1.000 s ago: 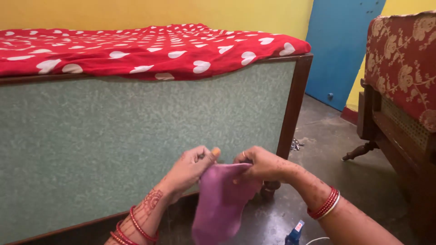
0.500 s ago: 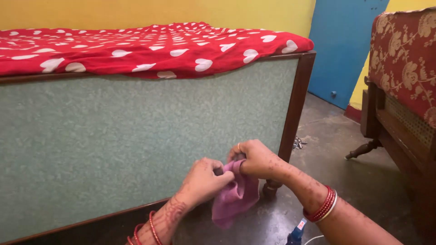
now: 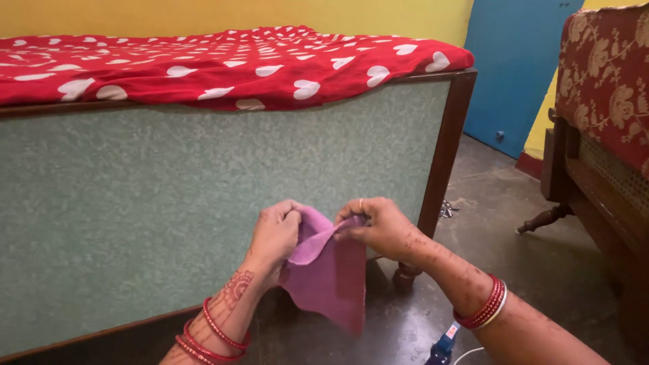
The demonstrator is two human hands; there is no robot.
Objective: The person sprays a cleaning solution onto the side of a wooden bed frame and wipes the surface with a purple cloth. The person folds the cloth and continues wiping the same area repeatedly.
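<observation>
Green bed panel (image 3: 169, 203) fills the left, red heart-print sheet (image 3: 223, 64) draped over its top edge. Left hand (image 3: 274, 236), red bangles at the wrist, fingers curled shut, pinching the left top edge of a purple cloth (image 3: 331, 274). Cloth is held in the air in front of the panel, low centre, top edge stretched between both hands; long axis runs up-down, lower corner pointing at the floor (image 3: 527, 270). Right hand (image 3: 378, 226), ring on one finger, fingers closed on the right top edge. Blue spray bottle (image 3: 441, 348) below the right forearm. Blue door (image 3: 514, 67) and a wooden sofa (image 3: 602, 169) far right.
</observation>
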